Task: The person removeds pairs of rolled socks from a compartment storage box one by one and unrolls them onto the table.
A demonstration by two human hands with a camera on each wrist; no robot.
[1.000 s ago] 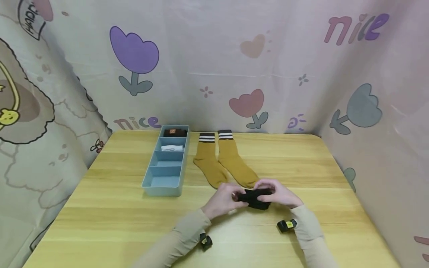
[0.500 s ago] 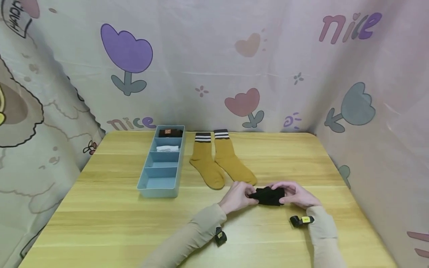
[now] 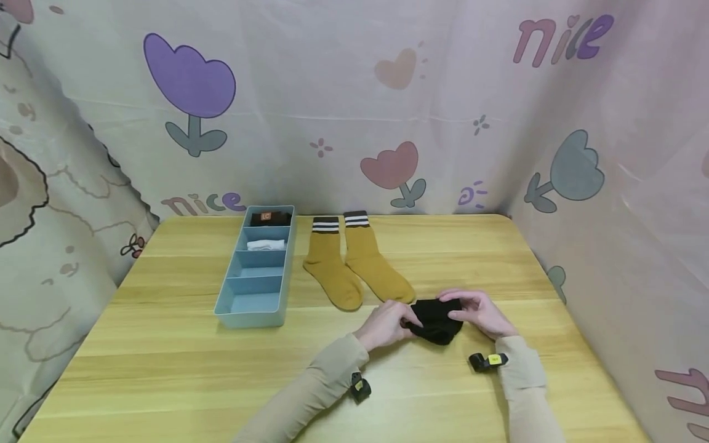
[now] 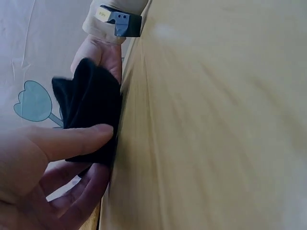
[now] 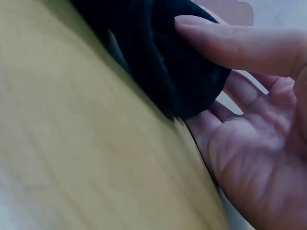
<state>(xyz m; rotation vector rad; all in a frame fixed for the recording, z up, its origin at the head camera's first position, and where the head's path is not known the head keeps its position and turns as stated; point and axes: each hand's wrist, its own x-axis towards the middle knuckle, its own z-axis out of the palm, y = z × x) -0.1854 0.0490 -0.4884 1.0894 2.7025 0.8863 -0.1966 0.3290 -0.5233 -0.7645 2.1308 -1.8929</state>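
Note:
A folded black sock bundle (image 3: 434, 323) lies low over the table, in front of the mustard socks. My left hand (image 3: 383, 325) grips its left end. In the left wrist view, the thumb (image 4: 91, 139) presses the black fabric from above while the fingers curl underneath. The right hand (image 3: 480, 314) holds the opposite end between thumb and fingers. Its thumb (image 5: 225, 40) lies across the dark cloth in the right wrist view, with the other fingers partly hidden behind it. Two mustard socks with striped cuffs, a left one (image 3: 332, 277) and a right one (image 3: 376, 261), lie flat side by side.
Left of the mustard socks stands a pale blue divided box (image 3: 252, 320). A dark folded item (image 3: 271, 219) with an orange label fills its rear compartment, and a white folded item (image 3: 266, 245) sits in the one before it. Patterned curtains (image 3: 310, 80) border the table.
Both hands have shifted right with the black sock bundle, whose front now hangs lower and spreads wider. The head view has turned slightly right. Box and mustard socks stay put on the table.

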